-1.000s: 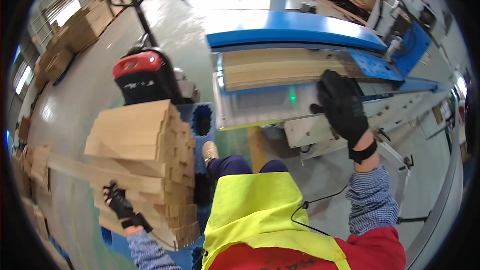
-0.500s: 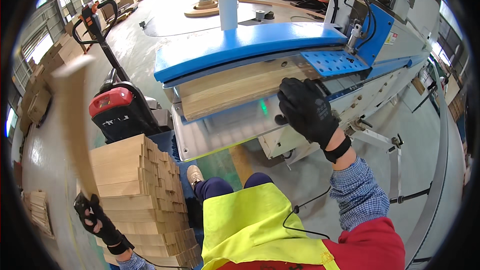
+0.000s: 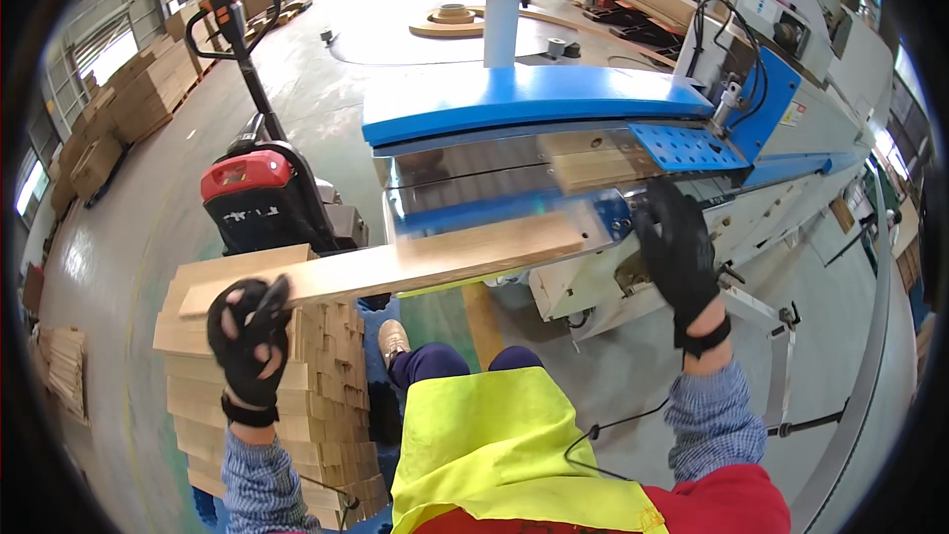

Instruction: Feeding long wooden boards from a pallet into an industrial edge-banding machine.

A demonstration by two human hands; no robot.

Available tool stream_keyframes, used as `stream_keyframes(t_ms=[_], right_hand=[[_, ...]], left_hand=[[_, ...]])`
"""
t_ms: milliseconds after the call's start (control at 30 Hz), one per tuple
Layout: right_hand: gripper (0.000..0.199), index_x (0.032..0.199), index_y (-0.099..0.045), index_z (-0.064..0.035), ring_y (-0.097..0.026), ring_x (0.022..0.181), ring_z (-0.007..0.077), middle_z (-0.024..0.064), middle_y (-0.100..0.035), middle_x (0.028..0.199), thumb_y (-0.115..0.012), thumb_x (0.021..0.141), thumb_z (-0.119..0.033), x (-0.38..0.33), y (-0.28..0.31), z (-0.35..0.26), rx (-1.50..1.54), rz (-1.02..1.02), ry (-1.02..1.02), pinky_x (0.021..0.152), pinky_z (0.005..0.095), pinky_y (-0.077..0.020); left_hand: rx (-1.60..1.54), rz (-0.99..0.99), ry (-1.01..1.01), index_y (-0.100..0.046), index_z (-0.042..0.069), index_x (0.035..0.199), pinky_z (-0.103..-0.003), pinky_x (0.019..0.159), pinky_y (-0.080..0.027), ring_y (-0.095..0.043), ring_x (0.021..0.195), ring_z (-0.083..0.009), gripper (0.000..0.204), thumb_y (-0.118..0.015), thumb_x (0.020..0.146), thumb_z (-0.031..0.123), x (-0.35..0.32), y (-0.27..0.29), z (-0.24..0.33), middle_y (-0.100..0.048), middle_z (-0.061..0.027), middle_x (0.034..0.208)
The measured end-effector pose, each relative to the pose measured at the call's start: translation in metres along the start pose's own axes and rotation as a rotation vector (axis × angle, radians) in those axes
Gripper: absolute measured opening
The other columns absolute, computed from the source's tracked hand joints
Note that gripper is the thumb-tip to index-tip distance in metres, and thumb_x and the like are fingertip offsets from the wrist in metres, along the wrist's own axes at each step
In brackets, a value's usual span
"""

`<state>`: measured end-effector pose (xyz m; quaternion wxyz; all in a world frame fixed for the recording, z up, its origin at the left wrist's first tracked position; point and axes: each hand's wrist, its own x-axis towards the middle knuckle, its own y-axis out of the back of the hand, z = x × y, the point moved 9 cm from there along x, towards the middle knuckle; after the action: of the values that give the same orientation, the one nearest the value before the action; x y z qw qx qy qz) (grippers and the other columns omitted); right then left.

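A wooden plank (image 3: 425, 262) stretches from the left across to the machine's front edge, its right end blurred. Closed around it near its left end is my left hand (image 3: 249, 341), in a black glove with bare fingertips, above the stack of wooden planks (image 3: 237, 376). My right hand (image 3: 680, 257), also black-gloved, is by the front of the machine (image 3: 593, 287), right of the plank's far end; its fingers are smeared and partly hidden. Beyond it, a second wooden board (image 3: 601, 160) lies on the machine's bed, its right end under the perforated blue plate (image 3: 692, 146).
A long blue cover (image 3: 534, 97) runs along the machine's back. A pallet truck (image 3: 252, 188) with a red and black body stands behind the plank stack. A grey curved rail (image 3: 883, 287) rises at my right. Cartons (image 3: 148, 89) line the far left.
My left hand has swung the plank from upright down to nearly level, toward the machine. The board on the bed has slid right under the blue plate. My right hand has shifted right and lower.
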<state>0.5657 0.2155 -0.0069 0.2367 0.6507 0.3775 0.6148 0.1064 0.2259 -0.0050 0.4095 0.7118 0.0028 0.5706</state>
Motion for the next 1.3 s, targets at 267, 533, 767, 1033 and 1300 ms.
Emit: stream_keyframes(t_ms=[267,533,767,1033,1300], right_hand=[[0.077,0.134,-0.051,0.0092,-0.051,0.129,0.0434,0.0292,-0.055,0.134,-0.062,0.091,-0.054,-0.016,-0.016,-0.187,0.180,-0.121,0.349,0.114,0.0512,-0.0342],[0.088,0.143,-0.039,0.0116,-0.037,0.142,0.0432,0.0325,-0.041,0.149,-0.046,0.096,-0.063,0.037,-0.086,-0.142,0.046,-0.220,0.117,0.121,0.0485,-0.0227],[0.074,0.139,-0.046,0.0087,-0.044,0.135,0.0443,0.0299,-0.048,0.142,-0.056,0.096,-0.051,0.035,-0.076,-0.162,-0.001,-0.137,0.307,0.117,0.0512,-0.0300],[0.033,0.117,-0.061,0.0037,-0.055,0.122,0.0423,0.0243,-0.058,0.129,-0.064,0.091,-0.017,0.031,-0.071,-0.150,-0.114,-0.068,0.463,0.106,0.0505,-0.0413],[0.028,0.101,-0.064,0.0049,-0.058,0.111,0.0389,0.0211,-0.059,0.124,-0.074,0.077,-0.006,0.029,-0.059,-0.095,-0.218,-0.082,0.373,0.094,0.0496,-0.0482]], left_hand=[[-0.079,-0.198,-0.273,-0.069,0.010,0.125,-0.049,0.099,-0.046,-0.058,0.116,-0.0345,0.037,-0.064,0.089,0.010,0.066,-0.066,0.075,-0.064,-0.0104,0.121],[-0.423,0.034,0.269,-0.065,-0.002,0.126,-0.037,0.104,-0.045,-0.063,0.116,-0.0273,0.031,-0.052,0.097,0.000,0.013,-0.023,0.008,-0.070,-0.0138,0.120],[-1.084,0.479,1.319,-0.058,-0.002,0.128,-0.028,0.076,-0.057,-0.066,0.083,-0.0168,0.030,-0.053,0.101,0.010,-0.273,0.009,-0.188,-0.059,-0.0009,0.092],[-0.773,0.186,1.786,-0.062,0.008,0.102,-0.034,0.050,-0.055,-0.065,0.059,-0.0223,0.028,-0.068,0.096,0.035,-0.376,-0.003,-0.221,-0.064,-0.0105,0.078],[-0.265,0.054,1.893,-0.053,0.008,0.069,-0.035,0.039,-0.043,-0.054,0.041,-0.0221,0.051,-0.092,0.071,0.039,-0.355,-0.032,-0.261,-0.058,-0.0105,0.053]])
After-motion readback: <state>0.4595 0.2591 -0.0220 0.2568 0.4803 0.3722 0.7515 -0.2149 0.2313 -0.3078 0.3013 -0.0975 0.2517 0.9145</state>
